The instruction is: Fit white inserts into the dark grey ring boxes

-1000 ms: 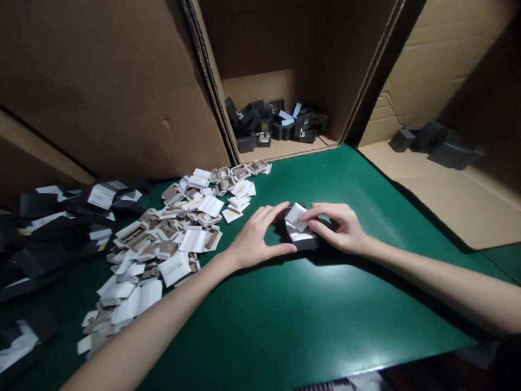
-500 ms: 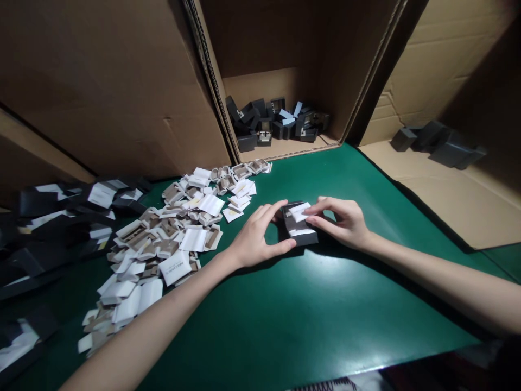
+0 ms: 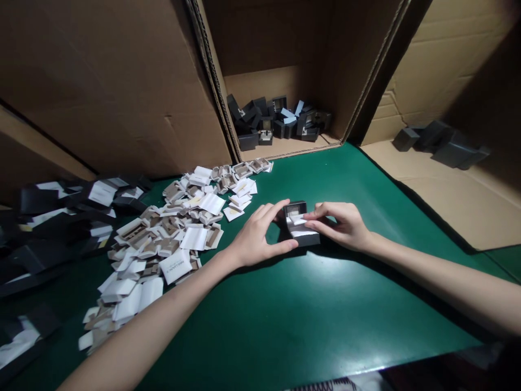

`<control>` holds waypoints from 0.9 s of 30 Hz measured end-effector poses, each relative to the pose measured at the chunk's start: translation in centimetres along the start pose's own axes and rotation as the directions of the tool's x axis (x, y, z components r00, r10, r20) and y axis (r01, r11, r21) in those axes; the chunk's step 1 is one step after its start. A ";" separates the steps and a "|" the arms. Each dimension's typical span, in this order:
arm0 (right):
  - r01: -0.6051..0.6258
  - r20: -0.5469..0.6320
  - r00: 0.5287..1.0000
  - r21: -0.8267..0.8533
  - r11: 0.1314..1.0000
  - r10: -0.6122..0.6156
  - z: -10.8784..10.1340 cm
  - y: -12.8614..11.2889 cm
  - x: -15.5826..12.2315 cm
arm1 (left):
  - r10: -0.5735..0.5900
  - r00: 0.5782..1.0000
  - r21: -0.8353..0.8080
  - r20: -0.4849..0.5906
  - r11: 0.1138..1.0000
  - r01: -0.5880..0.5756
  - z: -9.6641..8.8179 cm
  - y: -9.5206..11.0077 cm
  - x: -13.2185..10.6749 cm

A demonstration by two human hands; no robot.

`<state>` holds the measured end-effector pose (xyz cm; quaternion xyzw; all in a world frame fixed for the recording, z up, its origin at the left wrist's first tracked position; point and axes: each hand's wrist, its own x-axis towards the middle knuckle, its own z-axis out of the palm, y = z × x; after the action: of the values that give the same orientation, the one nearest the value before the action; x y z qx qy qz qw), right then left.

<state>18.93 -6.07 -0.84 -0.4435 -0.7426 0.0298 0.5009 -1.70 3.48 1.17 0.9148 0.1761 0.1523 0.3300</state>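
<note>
Nearby, cardboard heap (image 3: 193,238) left of open box (image 3: 308,240), carton (image 3: 262,81) beyond.

Green table (image 3: 378,304), smooth, glossy; bright patch of reflected light toward the near edge. Left of centre: loose heap of white inserts (image 3: 193,239), pale and brown-grey faces mixed, strung from the far side down toward the near left corner. Along the left edge: dark boxes (image 3: 44,255), white paper showing, detail blurred. Far side: cardboard carton (image 3: 362,49). Near the middle: small dark box (image 3: 308,239), lid raised.
</note>
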 end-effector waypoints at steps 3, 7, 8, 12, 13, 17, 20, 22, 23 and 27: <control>0.042 -0.010 0.999 -0.061 0.997 -0.043 0.2 0.0 0.0 | 0.007 1.000 0.008 0.000 1.000 -0.007 0.0 0.0 0.0; 0.078 -0.020 0.996 -0.144 0.987 -0.082 0.5 0.1 0.0 | 0.020 1.000 0.016 0.003 1.000 -0.020 0.0 -0.1 0.0; 0.079 -0.014 0.996 -0.151 0.985 -0.082 0.5 0.1 0.1 | 0.021 1.000 0.017 0.004 1.000 -0.021 0.0 -0.2 0.0; 0.068 0.008 0.998 -0.149 0.987 -0.067 0.4 0.3 0.1 | 0.030 1.000 0.025 0.008 0.999 -0.030 0.0 -0.2 -0.1; 0.061 0.012 0.998 -0.142 0.988 -0.060 0.4 0.4 0.1 | 0.033 0.999 0.027 0.010 0.999 -0.033 0.0 -0.2 -0.1; 0.056 -0.011 0.998 -0.118 0.991 -0.058 0.3 0.6 0.0 | 0.033 0.999 0.027 0.012 0.999 -0.034 0.0 -0.2 -0.1; 0.081 -0.054 0.995 -0.137 0.987 -0.089 0.3 0.6 -0.1 | 0.038 0.999 0.024 0.016 0.999 -0.038 -0.1 -0.1 -0.1; 0.083 -0.070 0.993 -0.154 0.985 -0.095 0.2 0.6 -0.2 | 0.036 0.999 0.020 0.020 0.999 -0.036 -0.1 -0.1 -0.1; 0.080 -0.074 0.993 -0.157 0.984 -0.093 0.2 0.6 -0.2 | 0.033 0.999 0.017 0.022 0.999 -0.033 -0.1 -0.1 -0.1; 0.057 -0.042 0.997 -0.147 0.988 -0.063 0.2 0.8 -0.2 | 0.028 0.999 0.013 0.020 1.000 -0.029 -0.1 -0.2 -0.1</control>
<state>19.31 -5.60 -1.48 -0.4569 -0.7439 -0.0500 0.4851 -1.83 3.62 1.09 0.9209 0.1607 0.1466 0.3235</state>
